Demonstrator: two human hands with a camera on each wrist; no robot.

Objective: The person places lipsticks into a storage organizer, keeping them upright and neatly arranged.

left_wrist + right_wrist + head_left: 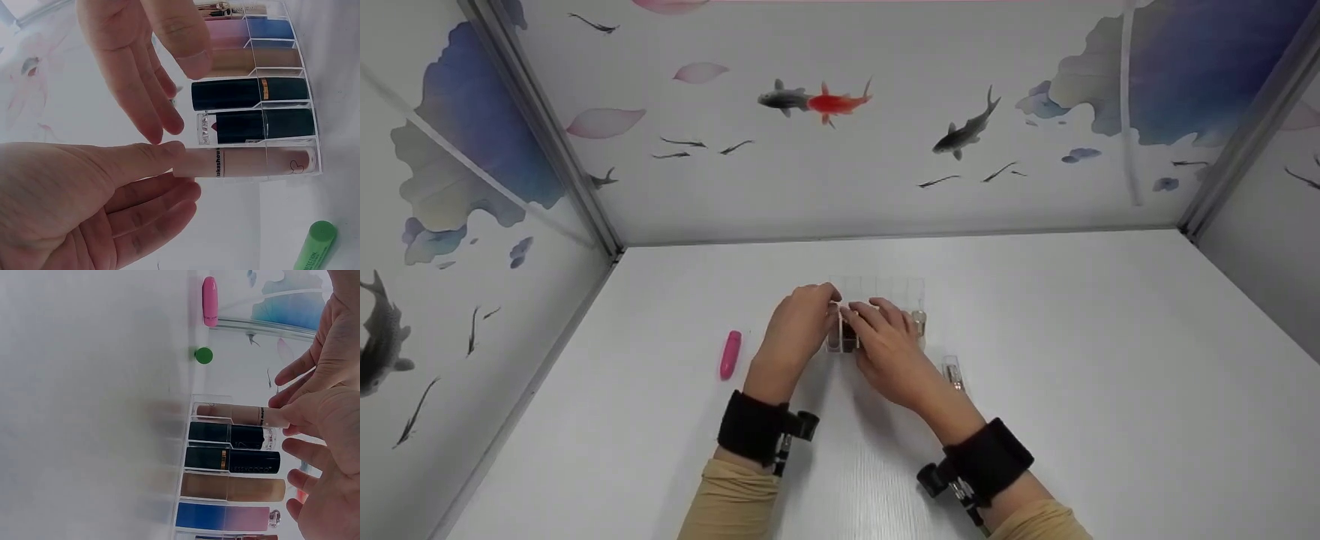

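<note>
A clear compartment holder [900,288] stands on the table with upright lip products in a row. At its left end is a nude lip gloss tube [242,162], its lower part inside a compartment. My left hand [801,319] pinches the tube's upper end between thumb and fingers. My right hand [891,349] hovers over the row, fingers spread and holding nothing. Its fingertips are close to the gloss; contact cannot be told. Beside the gloss stand two dark lipsticks [256,461], a brown tube [256,487] and a blue-and-pink tube [247,517].
A pink tube [730,355] lies left of the left hand. A green tube [316,247] is left of the holder, hidden in the head view. A clear-ended tube [952,371] lies right of the right hand. Printed panels [885,187] enclose the white table [1072,337].
</note>
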